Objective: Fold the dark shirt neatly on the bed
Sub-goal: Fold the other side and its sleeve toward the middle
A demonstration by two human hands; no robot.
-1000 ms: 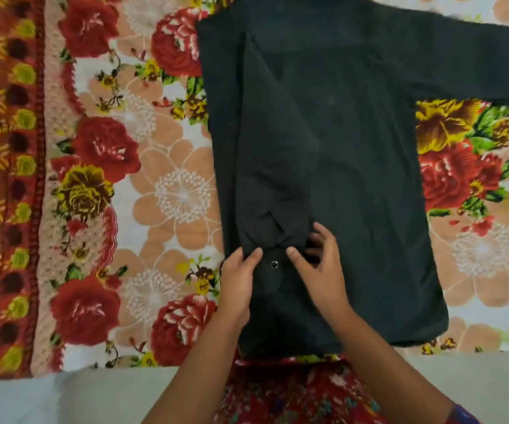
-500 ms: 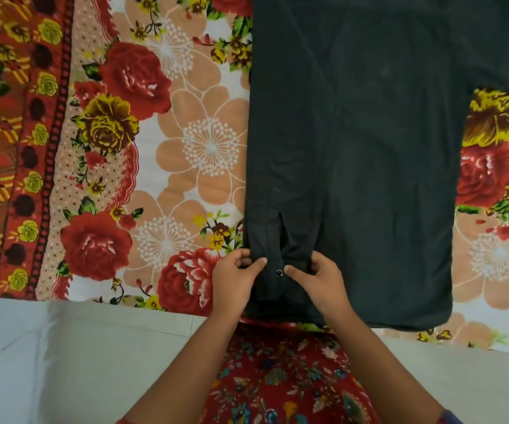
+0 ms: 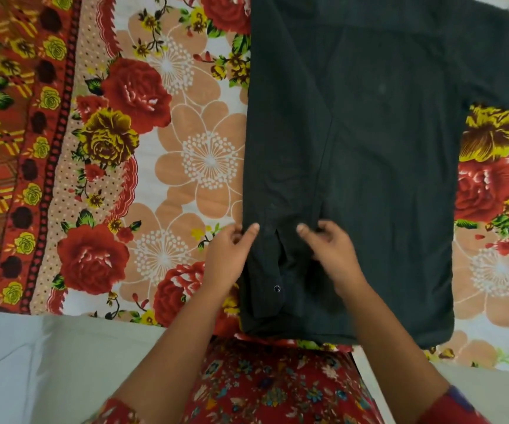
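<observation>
On the red, peach and yellow floral bedsheet (image 3: 185,154), a dark charcoal long-sleeved cloth shirt (image 3: 384,179) is lying flat. Its hem is running along the near edge of the bed, right in front of the person.

I'm seeing one long sleeve (image 3: 280,185) lying folded over the shirt's left side as viewed, running down the body toward the hem. Its cuff (image 3: 265,301) is sitting just above the hem, with a small dark round button (image 3: 276,288) showing. The other sleeve (image 3: 497,56) is sticking out flat to the right at the top of frame, not yet folded.

Left hand (image 3: 227,258) is sitting at the shirt's left edge, thumb lying on the folded sleeve's fabric, fingers curling beside the edge. I cannot tell whether it is actually pinching the cloth.

Right hand (image 3: 334,255) is hanging over the sleeve's inner edge, thumb pointing left, fingers loosely curling. It's motion-blurred, so I cannot tell whether it is gripping or only touching.

Both hands are sitting level, with the sleeve's slit between them.

The person's red floral-print garment (image 3: 262,390) is filling the bottom centre. A pale grey surface (image 3: 48,362) is showing on either side, below the bed edge.
</observation>
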